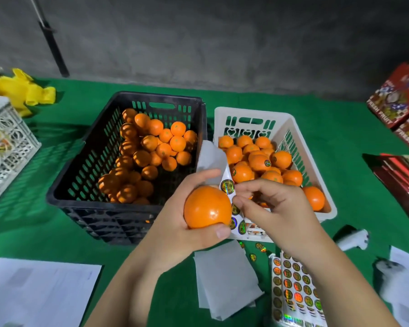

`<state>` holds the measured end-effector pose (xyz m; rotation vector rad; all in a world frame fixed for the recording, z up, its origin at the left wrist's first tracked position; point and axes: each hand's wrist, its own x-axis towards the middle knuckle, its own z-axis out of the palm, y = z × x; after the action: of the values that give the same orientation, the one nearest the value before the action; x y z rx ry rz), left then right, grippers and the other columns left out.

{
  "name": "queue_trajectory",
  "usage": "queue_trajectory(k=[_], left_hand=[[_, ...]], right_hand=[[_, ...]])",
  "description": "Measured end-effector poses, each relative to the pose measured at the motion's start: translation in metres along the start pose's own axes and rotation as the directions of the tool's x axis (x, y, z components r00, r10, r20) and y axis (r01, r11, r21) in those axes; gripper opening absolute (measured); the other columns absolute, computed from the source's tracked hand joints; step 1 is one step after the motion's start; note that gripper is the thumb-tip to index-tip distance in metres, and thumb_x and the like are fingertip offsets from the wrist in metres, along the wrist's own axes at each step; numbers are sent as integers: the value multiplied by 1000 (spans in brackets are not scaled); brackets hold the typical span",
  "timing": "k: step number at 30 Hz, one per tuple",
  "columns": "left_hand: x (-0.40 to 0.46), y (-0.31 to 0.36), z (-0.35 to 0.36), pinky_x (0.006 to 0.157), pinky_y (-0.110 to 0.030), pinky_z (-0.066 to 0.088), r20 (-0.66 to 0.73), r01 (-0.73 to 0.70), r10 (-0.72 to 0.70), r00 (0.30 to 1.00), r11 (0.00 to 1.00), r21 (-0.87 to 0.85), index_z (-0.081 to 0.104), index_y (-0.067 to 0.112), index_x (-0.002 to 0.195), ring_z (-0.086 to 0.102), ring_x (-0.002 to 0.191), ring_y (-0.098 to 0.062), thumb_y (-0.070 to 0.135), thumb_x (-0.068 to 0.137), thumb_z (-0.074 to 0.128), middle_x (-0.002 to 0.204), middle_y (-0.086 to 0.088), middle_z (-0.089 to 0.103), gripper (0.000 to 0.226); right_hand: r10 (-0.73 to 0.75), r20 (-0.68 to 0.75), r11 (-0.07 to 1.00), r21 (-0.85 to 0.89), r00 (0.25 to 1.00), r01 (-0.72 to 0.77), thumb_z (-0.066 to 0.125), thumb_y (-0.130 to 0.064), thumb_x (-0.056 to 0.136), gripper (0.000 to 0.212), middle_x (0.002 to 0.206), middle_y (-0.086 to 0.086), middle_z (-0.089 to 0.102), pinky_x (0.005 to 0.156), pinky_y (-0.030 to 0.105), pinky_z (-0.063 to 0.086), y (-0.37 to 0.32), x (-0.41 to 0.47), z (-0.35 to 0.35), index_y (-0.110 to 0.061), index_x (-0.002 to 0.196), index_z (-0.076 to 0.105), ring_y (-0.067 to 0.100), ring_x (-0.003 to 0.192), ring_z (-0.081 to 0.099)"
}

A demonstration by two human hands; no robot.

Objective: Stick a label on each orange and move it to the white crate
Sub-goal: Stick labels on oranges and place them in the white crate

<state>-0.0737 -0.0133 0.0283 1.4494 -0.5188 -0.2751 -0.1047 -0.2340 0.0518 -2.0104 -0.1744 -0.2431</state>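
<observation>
A person works at a table covered in green cloth, seen from above through a head-worn camera. The left hand is wrapped around an orange, thumb below and fingers above, and those same fingers also pin a strip of sticker sheet against the fruit. Holding both together probably keeps the labels right beside the spot where one will go. The right hand has its fingers curled and pinching at the edge of that strip, apparently peeling off a round label; whether a label has come free cannot be told.

The orange is held in the air just in front of the two crates, not yet in either. A black crate on the left holds unlabelled oranges. Touching its right side, a white crate holds oranges that already carry small round labels, so the work looks well under way with plenty left. Having the crates side by side makes each transfer short.

On the cloth near the person lie more full sticker sheets, used backing paper, a few loose stickers and white sheets of paper. Red boxes sit at the far right, and something yellow at the far left.
</observation>
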Motion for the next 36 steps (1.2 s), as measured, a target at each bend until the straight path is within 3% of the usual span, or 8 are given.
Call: queue_trajectory(k=[7, 9, 12, 16, 23, 27, 31, 36], left_hand=[[3, 3, 0, 80, -31, 60, 34, 12, -11, 999, 999, -45, 51, 43, 148, 73, 106, -23, 42, 69, 92, 130, 7, 65, 90], [3, 3, 1, 79, -35, 62, 61, 49, -46, 997, 998, -49, 47, 48, 149, 74, 108, -27, 47, 68, 96, 132, 5, 64, 95], [1, 4, 4, 76, -37, 63, 73, 125, -127, 989, 992, 33, 42, 55, 149, 73, 108, -23, 66, 60, 95, 133, 13, 60, 104], [-1, 2, 17, 84, -26, 58, 145, 106, -92, 985, 990, -89, 48, 48, 147, 70, 117, -11, 72, 70, 82, 134, 14, 66, 88], [0, -3, 24, 90, -32, 59, 73, 216, -206, 976, 959, -184, 57, 40, 139, 70, 121, -19, 66, 71, 88, 129, 3, 72, 79], [3, -2, 24, 98, -38, 58, 155, 273, -241, 958, 930, -246, 64, 31, 136, 67, 127, -25, 67, 84, 76, 131, -4, 72, 64], [9, -5, 15, 105, -53, 54, 263, 495, -422, 867, 678, -543, 62, 10, 144, 60, 136, -38, 73, 100, 48, 145, -20, 63, 78], [16, -24, 10, 79, -46, 61, 103, 454, -488, 867, 687, -568, 77, 9, 110, 74, 104, -32, 28, 97, 74, 115, -19, 73, 23]], right_hand=[[242, -83, 900, 392, 967, -192, 69, -17, 99, 16, 95, 7, 80, 83, 41, 60, -3, -5, 6, -24, 98, 83, 23, 87, 73], [266, -302, 933, 320, 915, -165, 69, -13, 99, 20, 95, -1, 80, 85, 40, 56, -4, -4, 3, -25, 93, 83, 16, 88, 72], [-67, -436, 996, 19, 897, 83, 71, -14, 99, 16, 96, -12, 78, 80, 23, 54, -22, -8, -3, -28, 100, 80, 5, 87, 71], [-408, -86, 878, -309, 909, 366, 72, -13, 96, 16, 106, -2, 72, 85, 30, 54, -38, -17, 9, -18, 109, 79, 15, 100, 69], [-233, 281, 814, -467, 931, 345, 68, -29, 98, 53, 141, -4, 49, 102, 37, 49, -29, -35, -5, -22, 150, 56, 19, 130, 51], [-219, 265, 820, -471, 939, 325, 76, -37, 93, 68, 149, -3, 46, 100, 43, 54, -23, -33, 5, -20, 153, 51, 20, 136, 50], [-238, 349, 825, -419, 906, 378, 84, -25, 90, 69, 146, -3, 43, 100, 42, 53, -17, -32, 3, -25, 152, 54, 19, 135, 50], [-252, 426, 852, -328, 869, 407, 76, -36, 93, 68, 147, -6, 34, 107, 36, 48, -13, -31, 6, -33, 155, 49, 15, 142, 42]])
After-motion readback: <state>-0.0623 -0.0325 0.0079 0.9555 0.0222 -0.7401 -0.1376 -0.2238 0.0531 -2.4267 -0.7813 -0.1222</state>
